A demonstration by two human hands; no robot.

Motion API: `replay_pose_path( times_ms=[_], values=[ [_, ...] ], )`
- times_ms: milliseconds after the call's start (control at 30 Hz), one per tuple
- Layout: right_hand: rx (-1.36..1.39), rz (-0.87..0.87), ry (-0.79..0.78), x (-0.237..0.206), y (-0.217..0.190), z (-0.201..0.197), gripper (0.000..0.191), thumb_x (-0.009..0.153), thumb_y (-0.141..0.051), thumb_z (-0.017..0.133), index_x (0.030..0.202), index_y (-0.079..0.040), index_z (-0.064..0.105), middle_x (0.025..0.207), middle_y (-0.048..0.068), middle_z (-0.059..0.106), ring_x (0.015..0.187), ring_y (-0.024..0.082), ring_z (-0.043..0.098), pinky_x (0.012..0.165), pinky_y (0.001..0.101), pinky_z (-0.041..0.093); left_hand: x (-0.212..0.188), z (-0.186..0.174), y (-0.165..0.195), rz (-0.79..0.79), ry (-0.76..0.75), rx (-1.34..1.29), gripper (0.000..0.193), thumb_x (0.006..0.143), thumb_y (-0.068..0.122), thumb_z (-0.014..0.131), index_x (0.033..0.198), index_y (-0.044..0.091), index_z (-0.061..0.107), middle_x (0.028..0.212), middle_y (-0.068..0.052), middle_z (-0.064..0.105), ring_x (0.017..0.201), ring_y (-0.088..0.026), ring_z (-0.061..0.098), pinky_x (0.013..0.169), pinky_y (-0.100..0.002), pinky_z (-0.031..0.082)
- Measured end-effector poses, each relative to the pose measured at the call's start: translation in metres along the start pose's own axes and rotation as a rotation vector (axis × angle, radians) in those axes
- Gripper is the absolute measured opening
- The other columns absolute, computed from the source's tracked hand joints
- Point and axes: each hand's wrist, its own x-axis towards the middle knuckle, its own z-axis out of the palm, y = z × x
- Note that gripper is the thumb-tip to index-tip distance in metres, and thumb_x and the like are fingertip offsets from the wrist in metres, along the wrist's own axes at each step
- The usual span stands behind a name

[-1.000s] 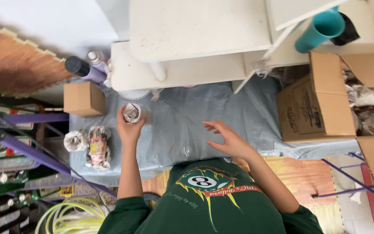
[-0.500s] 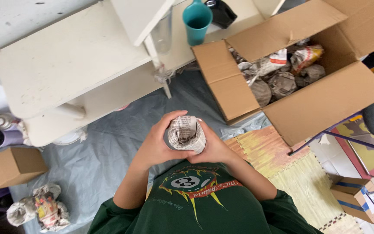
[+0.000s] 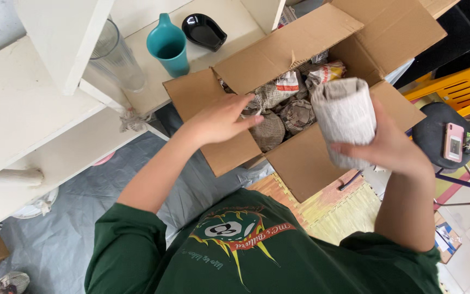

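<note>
The right hand is gripping a cylindrical newspaper-wrapped bundle above the open brown cardboard box, while the open left hand is reaching among the wrapped bundles inside. Held one-handed, the bundle could slip and strike those below.

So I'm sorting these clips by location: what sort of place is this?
Probably a room in a home during packing. An open cardboard box holds newspaper-wrapped items, the right hand holds another newspaper-wrapped bundle, and a white shelf unit carries a teal cup.
</note>
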Motion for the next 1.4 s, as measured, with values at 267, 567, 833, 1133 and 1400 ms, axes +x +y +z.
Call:
replay_pose_path(
  times_ms=[267,567,833,1133,1400],
  values=[
    [-0.152,0.266,-0.319,0.157,0.073,-0.035,0.098,0.066,-0.042,0.083,0.146,0.003,0.048,0.130,0.019,0.068,0.118,0.027,0.065,0.097,0.0352,0.052,0.037,-0.005,-0.004,0.058,0.376,0.158,0.078,0.105,0.055,0.053,0.155,-0.001,0.033,0.160,-0.024,0.038,0.150,-0.038,0.035,0.121,-0.047,0.033],
    [-0.128,0.139,-0.124,0.275,0.130,0.013,0.112,0.070,-0.039,0.086,0.152,0.008,0.026,0.138,0.023,0.057,0.127,0.028,0.059,0.104,0.0360,0.049,0.050,0.011,-0.020,-0.009,0.363,0.091,0.075,0.104,0.051,0.056,0.156,0.002,0.033,0.162,-0.021,0.030,0.150,-0.040,0.029,0.118,-0.050,0.031],
    [-0.285,0.123,-0.219,0.295,0.163,0.020,0.116,0.072,-0.041,0.087,0.154,0.011,0.024,0.142,0.027,0.053,0.131,0.030,0.054,0.109,0.0357,0.044,0.050,0.021,-0.025,0.021,0.319,0.029,0.073,0.101,0.049,0.059,0.154,0.006,0.034,0.156,-0.020,0.038,0.146,-0.039,0.035,0.115,-0.049,0.035],
    [-0.228,0.267,-0.363,0.297,0.129,0.024,0.102,0.070,-0.042,0.084,0.149,0.007,0.041,0.143,0.022,0.059,0.133,0.029,0.057,0.109,0.0341,0.044,0.046,0.025,-0.027,0.048,0.305,0.063,0.072,0.101,0.050,0.058,0.155,0.008,0.035,0.152,-0.019,0.043,0.143,-0.039,0.039,0.115,-0.052,0.036],
    [-0.658,0.016,-0.355,0.292,0.118,0.042,0.065,0.088,-0.049,0.069,0.144,-0.017,0.061,0.147,0.013,0.060,0.136,0.031,0.054,0.116,0.0386,0.040,0.099,0.056,-0.035,-0.113,-0.254,0.234,0.079,0.099,0.061,0.054,0.152,0.006,0.037,0.165,-0.017,0.027,0.149,-0.040,0.032,0.119,-0.050,0.033]
  ],
)
